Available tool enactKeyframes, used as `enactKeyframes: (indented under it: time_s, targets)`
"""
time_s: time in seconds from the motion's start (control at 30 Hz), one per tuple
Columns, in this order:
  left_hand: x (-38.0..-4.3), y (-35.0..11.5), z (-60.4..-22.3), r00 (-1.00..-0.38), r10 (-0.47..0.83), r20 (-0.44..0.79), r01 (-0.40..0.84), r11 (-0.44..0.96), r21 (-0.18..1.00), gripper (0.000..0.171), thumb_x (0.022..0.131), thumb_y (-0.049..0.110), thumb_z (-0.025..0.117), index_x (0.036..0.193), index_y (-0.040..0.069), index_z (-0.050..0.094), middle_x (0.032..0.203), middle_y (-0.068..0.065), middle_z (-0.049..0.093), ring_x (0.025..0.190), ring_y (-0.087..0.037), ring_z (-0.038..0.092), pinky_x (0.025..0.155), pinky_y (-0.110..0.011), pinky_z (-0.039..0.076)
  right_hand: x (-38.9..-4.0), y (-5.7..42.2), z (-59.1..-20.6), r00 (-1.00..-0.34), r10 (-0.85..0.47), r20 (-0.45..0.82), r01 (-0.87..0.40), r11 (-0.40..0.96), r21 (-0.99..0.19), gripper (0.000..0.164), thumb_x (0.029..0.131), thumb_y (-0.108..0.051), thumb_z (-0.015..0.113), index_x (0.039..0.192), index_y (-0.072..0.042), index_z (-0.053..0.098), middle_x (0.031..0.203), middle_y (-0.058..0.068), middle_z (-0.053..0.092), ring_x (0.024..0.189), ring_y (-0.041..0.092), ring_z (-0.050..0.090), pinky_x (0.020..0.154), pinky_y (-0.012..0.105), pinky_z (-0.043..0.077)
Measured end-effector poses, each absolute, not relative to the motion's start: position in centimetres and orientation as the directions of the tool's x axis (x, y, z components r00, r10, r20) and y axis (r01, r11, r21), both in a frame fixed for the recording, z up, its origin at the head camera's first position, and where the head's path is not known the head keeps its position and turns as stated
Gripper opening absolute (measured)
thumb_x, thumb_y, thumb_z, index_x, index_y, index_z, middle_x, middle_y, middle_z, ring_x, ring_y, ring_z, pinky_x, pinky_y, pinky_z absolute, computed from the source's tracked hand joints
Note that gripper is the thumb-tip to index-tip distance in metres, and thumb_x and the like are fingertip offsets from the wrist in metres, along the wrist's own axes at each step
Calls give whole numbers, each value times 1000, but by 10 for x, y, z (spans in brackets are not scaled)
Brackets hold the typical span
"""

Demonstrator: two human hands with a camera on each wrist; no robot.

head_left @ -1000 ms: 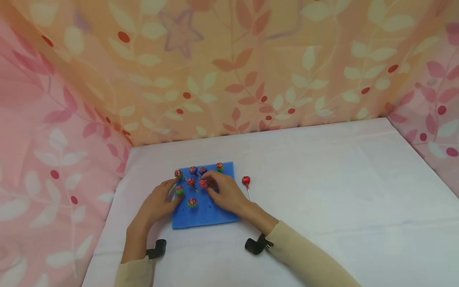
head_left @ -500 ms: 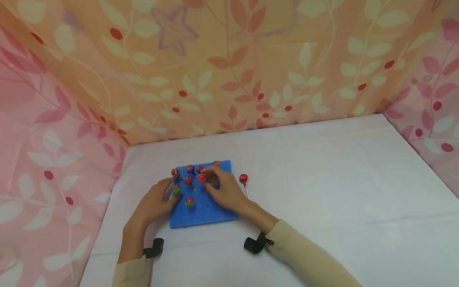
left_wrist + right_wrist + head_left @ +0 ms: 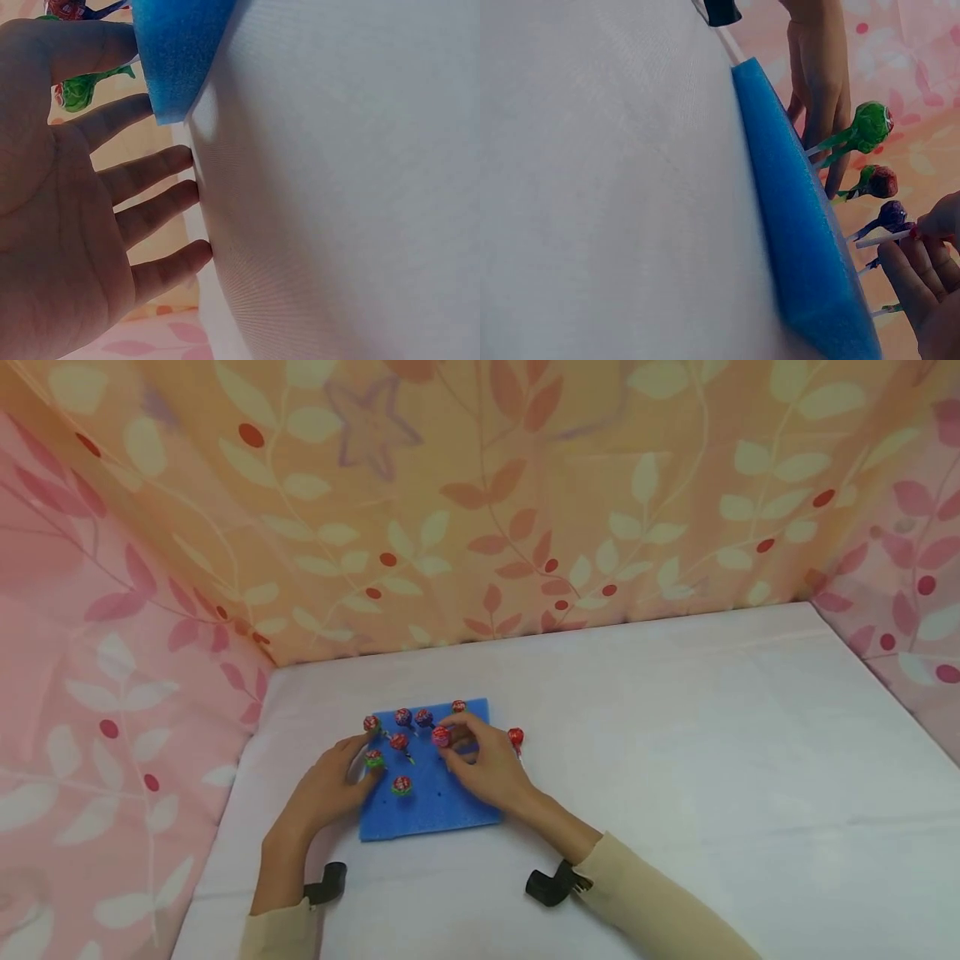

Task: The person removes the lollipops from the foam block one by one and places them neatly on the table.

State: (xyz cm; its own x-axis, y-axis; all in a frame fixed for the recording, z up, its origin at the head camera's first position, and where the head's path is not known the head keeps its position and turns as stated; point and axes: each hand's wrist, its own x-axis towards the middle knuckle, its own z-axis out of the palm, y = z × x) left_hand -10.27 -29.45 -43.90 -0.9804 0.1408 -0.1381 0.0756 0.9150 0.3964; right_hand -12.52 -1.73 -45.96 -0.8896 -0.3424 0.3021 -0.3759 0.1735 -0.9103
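1. Two bare hands of yours are at the blue foam block (image 3: 420, 814), which lies flat on the white-covered table (image 3: 675, 735), left of the middle of the head view.
2. Your right hand (image 3: 483, 768) holds the pinkish-red lollipop (image 3: 441, 737) in a narrow pinch between thumb and forefinger, close to its wrapped head, above the right part of the block.
3. In your right wrist view, the white stick (image 3: 885, 238) of that lollipop slants toward the foam, and its end shows bare, just off the surface.
4. Your left hand (image 3: 330, 785) is spread wide at the block's left edge; your left wrist view shows the thumb and forefinger against the foam and the other fingertips down at the table.
5. Seven more lollipops stand in the block: two purple ones (image 3: 403, 717) at the back, a red one (image 3: 399, 742) leaning near the middle, and four red-and-green ones (image 3: 402, 786) around them.
6. Small dark holes (image 3: 438, 793) show in the front part of the foam.
7. One loose red lollipop (image 3: 515, 737) lies on the table just right of the block, its stick partly hidden behind your right hand.
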Motion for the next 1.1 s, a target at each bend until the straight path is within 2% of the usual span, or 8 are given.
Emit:
enactKeyframes:
  time_s: [0.37,0.67,0.93,1.1]
  targets:
    - [-102,-300,-437,-980,136,-147,70,920,386,68,102,33,63,161,7,42,163,-25,46,151,-51,41,121,-73,37,-119,-5,-455,-894,-328,306,-376,176,-910,30,94,-4,74,123,-9,67,103,10,77,91,19,76,77,22,65]
    - [-104,-297,-438,-979,146,-141,80,915,395,68,102,33,63,161,6,42,163,-25,46,152,-50,41,122,-72,36,-119,19,-450,-899,-310,309,-367,150,-918,36,94,-1,73,128,-9,65,103,11,77,92,21,76,75,27,67]
    - [-105,-297,-438,-977,150,-154,79,916,393,69,102,33,62,162,7,40,164,-25,45,153,-51,40,121,-73,36,-123,45,-444,-930,-252,267,-323,219,-921,34,95,-4,74,127,-12,64,106,9,76,90,18,73,77,23,64]
    - [-105,-296,-438,-976,158,-149,88,915,394,69,102,34,63,162,7,41,163,-25,46,152,-51,41,121,-73,37,-126,61,-446,-947,-221,232,-282,232,-931,34,95,-3,75,126,-11,64,108,11,77,90,21,75,78,21,64]
